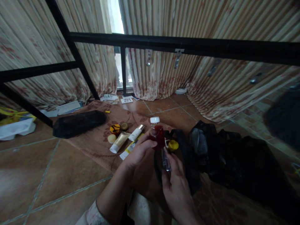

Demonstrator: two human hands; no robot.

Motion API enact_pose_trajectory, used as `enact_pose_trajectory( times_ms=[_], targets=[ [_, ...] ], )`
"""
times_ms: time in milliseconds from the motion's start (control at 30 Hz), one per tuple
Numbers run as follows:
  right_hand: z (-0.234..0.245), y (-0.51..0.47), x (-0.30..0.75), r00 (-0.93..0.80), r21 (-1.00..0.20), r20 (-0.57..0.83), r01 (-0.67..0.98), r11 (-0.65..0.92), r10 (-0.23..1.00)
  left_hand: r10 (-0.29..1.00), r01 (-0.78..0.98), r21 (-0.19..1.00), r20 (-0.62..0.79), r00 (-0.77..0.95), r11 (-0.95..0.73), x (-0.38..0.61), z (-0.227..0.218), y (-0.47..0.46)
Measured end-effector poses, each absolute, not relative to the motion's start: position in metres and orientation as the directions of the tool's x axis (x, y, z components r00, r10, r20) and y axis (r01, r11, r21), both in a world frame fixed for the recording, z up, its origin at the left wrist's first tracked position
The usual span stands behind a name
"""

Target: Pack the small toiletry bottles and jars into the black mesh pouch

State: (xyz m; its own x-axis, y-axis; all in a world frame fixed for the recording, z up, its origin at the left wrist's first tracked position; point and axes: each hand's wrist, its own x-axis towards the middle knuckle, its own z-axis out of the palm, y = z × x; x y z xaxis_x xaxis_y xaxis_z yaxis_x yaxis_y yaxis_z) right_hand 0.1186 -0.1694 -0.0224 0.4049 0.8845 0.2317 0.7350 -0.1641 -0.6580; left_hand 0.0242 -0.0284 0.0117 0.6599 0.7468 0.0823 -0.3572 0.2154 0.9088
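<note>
- Centre of the frame: our left hand [140,156] holds a small bottle [157,135] of dark red liquid upright, above the rug [93,140] and not resting on it.
- Left grip: closed around the bottle's body, with the thumb across the front. The white cap [155,120] stands clear above the fingers.
- Just below, our right hand [177,187] has its grip closed lightly on a clear slim piece [166,161]. We cannot tell what it is, as it is small and blurred.
- Handling, as we judge it: the bottle looks light, stiff and smooth-walled, so it is likely slippery. The body is the place to hold, leaving the cap free. The clear piece looks thin and fragile and calls for fingertips only.
- A yellow lid [173,145] lies just right of the bottle, against the black bag [222,156].
- Left of centre on the rug: a cream tube [120,142], a white tube [136,132] and a small amber jar [115,128], close together.
- Further left: a black pouch [78,123]. A black frame [187,45] and curtains [164,72] run across the top.
</note>
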Motion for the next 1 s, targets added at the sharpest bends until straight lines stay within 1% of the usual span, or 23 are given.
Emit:
enact_pose_trajectory(
  times_ms=[100, 133, 167, 200, 233, 267, 300, 333, 400, 467, 500, 567, 633, 733, 800, 867, 1000],
  targets=[
    [-0.024, -0.169, 0.128, 0.437, -0.649, 0.214, 0.732, -0.207, 0.874, 0.830, -0.237, 0.968, 0.063, 0.554, 0.085, 0.010, 0.015, -0.016],
    [-0.025, -0.169, 0.130, 0.441, -0.646, 0.206, 0.732, -0.217, 0.873, 0.860, -0.151, 0.988, 0.049, 0.508, 0.033, 0.004, 0.016, -0.012],
    [-0.027, -0.169, 0.132, 0.437, -0.643, 0.199, 0.734, -0.220, 0.877, 0.892, -0.026, 0.999, 0.028, 0.451, -0.017, -0.001, 0.016, -0.008],
    [-0.029, -0.169, 0.133, 0.434, -0.639, 0.198, 0.737, -0.220, 0.879, 0.924, 0.135, 0.989, 0.006, 0.382, -0.062, -0.007, 0.015, -0.004],
    [-0.031, -0.169, 0.134, 0.429, -0.636, 0.201, 0.741, -0.216, 0.881, 0.953, 0.317, 0.944, -0.011, 0.303, -0.090, -0.012, 0.013, -0.001],
    [-0.032, -0.170, 0.135, 0.426, -0.633, 0.208, 0.745, -0.211, 0.881, 0.974, 0.498, 0.862, -0.019, 0.226, -0.099, -0.016, 0.010, 0.001],
    [-0.034, -0.170, 0.136, 0.423, -0.630, 0.216, 0.749, -0.206, 0.880, 0.986, 0.652, 0.752, -0.020, 0.167, -0.096, -0.020, 0.008, 0.003],
    [-0.035, -0.170, 0.136, 0.421, -0.626, 0.223, 0.753, -0.202, 0.879, 0.991, 0.768, 0.634, -0.018, 0.131, -0.090, -0.024, 0.004, 0.005],
    [-0.036, -0.170, 0.137, 0.421, -0.620, 0.229, 0.758, -0.202, 0.878, 0.991, 0.891, 0.443, -0.028, 0.128, -0.102, -0.028, -0.001, 0.006],
    [-0.037, -0.170, 0.138, 0.416, -0.619, 0.226, 0.760, -0.200, 0.881, 0.984, 0.931, 0.337, -0.060, 0.169, -0.140, -0.031, -0.005, 0.005],
    [-0.038, -0.169, 0.138, 0.412, -0.618, 0.226, 0.761, -0.197, 0.883, 0.979, 0.938, 0.310, -0.074, 0.188, -0.157, -0.032, -0.007, 0.004],
    [-0.038, -0.168, 0.138, 0.406, -0.616, 0.227, 0.764, -0.192, 0.885, 0.971, 0.937, 0.294, -0.092, 0.222, -0.186, -0.033, -0.008, 0.003],
    [-0.038, -0.167, 0.138, 0.405, -0.612, 0.230, 0.767, -0.192, 0.885, 0.965, 0.925, 0.319, -0.089, 0.245, -0.205, -0.032, -0.009, 0.001],
    [-0.038, -0.167, 0.137, 0.400, -0.603, 0.243, 0.776, -0.185, 0.884, 0.955, 0.886, 0.407, -0.091, 0.282, -0.223, -0.030, -0.010, 0.000],
    [-0.037, -0.167, 0.137, 0.392, -0.599, 0.251, 0.781, -0.176, 0.885, 0.958, 0.871, 0.450, -0.096, 0.270, -0.200, -0.028, -0.010, 0.001],
    [-0.035, -0.167, 0.137, 0.392, -0.600, 0.245, 0.780, -0.179, 0.887, 0.971, 0.876, 0.457, -0.092, 0.220, -0.155, -0.029, -0.009, 0.005],
    [-0.033, -0.167, 0.136, 0.398, -0.600, 0.233, 0.777, -0.191, 0.887, 0.991, 0.901, 0.425, -0.057, 0.117, -0.082, -0.039, -0.007, 0.021]
  ],
)
